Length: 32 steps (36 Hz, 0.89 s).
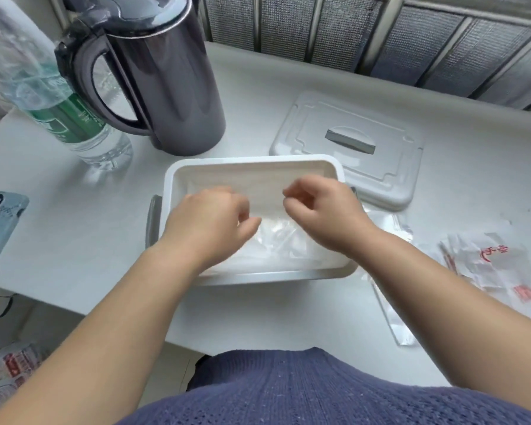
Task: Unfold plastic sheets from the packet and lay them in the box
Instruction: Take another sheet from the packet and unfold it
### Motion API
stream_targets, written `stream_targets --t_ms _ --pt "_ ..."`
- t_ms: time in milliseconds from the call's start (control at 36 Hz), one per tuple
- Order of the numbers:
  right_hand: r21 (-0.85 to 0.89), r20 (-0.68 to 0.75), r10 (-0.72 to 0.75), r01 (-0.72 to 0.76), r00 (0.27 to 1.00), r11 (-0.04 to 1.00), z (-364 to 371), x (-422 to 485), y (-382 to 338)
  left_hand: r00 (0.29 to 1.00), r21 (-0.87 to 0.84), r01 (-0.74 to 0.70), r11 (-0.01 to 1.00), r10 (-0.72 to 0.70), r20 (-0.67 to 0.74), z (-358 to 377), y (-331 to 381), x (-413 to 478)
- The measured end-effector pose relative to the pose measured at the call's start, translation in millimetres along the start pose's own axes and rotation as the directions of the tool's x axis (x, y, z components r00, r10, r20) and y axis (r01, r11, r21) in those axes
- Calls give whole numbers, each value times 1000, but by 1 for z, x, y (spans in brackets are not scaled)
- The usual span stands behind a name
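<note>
Plastic sheets (276, 240) lie crumpled in the box (172, 179) near the surface's front edge. Each grip, left hand (209, 216) and right hand (322, 210), is curled; whether film is pinched cannot be told. Sheets clinging to fingers could be dragged out.

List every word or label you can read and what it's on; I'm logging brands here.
Nothing reads clearly.
Bottle, green label: white print, too blurred to read.
Packet: red characters, too blurred to read.
Wrapper, lower left: red print, too blurred to read.
</note>
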State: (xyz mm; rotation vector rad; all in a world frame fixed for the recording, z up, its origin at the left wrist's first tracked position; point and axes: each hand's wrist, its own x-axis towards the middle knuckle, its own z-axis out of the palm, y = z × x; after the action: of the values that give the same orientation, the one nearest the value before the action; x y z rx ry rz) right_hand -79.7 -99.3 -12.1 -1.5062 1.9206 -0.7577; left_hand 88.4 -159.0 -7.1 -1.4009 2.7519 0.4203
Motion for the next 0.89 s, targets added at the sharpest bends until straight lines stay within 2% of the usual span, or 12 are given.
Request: stream_targets --t_ms 83,139,222,333,389,444,500,611,694,778,833,889 --pt "216 -350 54 25 935 976 -17 -17 12 951 -199 -106 974 41 -306 0 30 -10" --pt "257 -416 139 -30 899 966 -28 -26 28 892 -224 -246 943 130 -434 6 53 -14" --pt "121 -315 281 -256 907 959 -41 -45 67 787 -158 -423 892 276 -552 27 91 -20" --pt "-238 -3 413 -402 911 884 -47 -78 120 686 -116 -600 791 435 -583 62 135 -30" --pt "-408 106 472 -394 875 823 -50 -95 142 716 -159 -636 755 501 -487 86 153 -34" --pt "-491 173 494 -360 852 793 -53 -110 157 799 -224 -592 774 528 -288 114 167 -40" --pt "-443 192 481 -362 855 820 -56 -120 166 850 -232 -525 819 517 -97 142 172 -43" --pt "-337 151 450 -383 880 860 -57 -128 179 857 -171 -421 891 452 249 164 188 -48" --pt "-314 124 444 -389 887 866 -55 -132 186 865 -61 -451 890 453 217 171 194 -50" --pt "-332 144 453 -389 879 860 -57 -134 192 883 -62 -468 881 467 -42 180 195 -50" --pt "-371 152 442 -364 884 855 -60 -134 196 905 -37 -405 913 395 -162 174 193 -43" --pt "-399 172 432 -338 885 852 -62 -131 198 936 49 -290 956 294 -196 167 190 -33"
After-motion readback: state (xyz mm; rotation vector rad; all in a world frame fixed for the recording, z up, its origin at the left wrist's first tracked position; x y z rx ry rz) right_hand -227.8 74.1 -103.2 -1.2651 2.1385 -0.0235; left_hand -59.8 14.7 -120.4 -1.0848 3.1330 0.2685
